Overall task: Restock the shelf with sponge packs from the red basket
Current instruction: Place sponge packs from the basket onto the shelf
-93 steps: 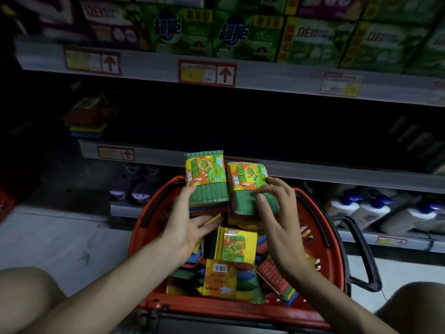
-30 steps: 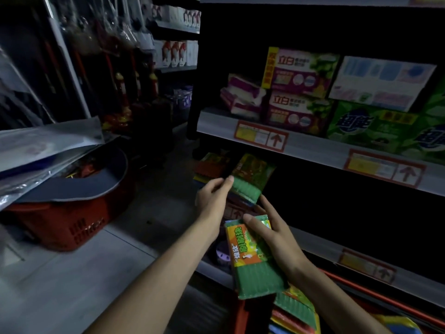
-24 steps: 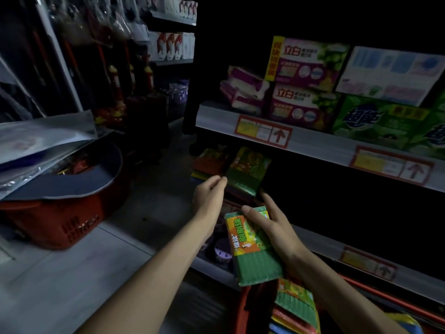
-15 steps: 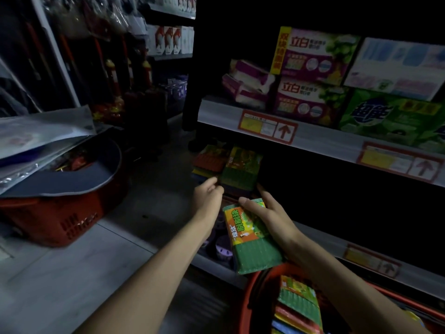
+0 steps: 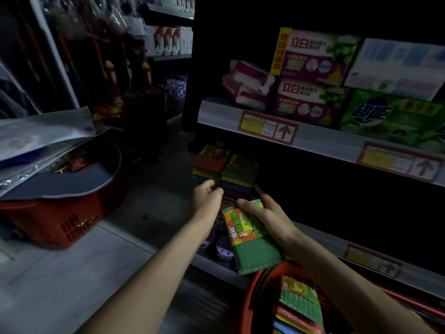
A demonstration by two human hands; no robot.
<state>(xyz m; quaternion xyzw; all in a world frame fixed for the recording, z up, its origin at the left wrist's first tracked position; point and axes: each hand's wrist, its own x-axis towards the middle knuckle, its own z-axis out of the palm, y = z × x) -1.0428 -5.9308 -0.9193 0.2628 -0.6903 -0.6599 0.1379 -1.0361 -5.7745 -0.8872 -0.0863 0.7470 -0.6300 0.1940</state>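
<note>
Gripping a sponge pack [image 5: 250, 244], right hand [image 5: 269, 218]; left hand [image 5: 207, 196] loosely curled, empty.

Your single head camera looks forward and down, close to the dim shelf [image 5: 325, 145] ahead, with the red basket [image 5: 248, 297] at the bottom right edge.

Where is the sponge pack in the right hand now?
Head view, lower centre: the sponge pack is held by the right hand, just above the red basket and below the sponge stacks on the shelf.
</note>
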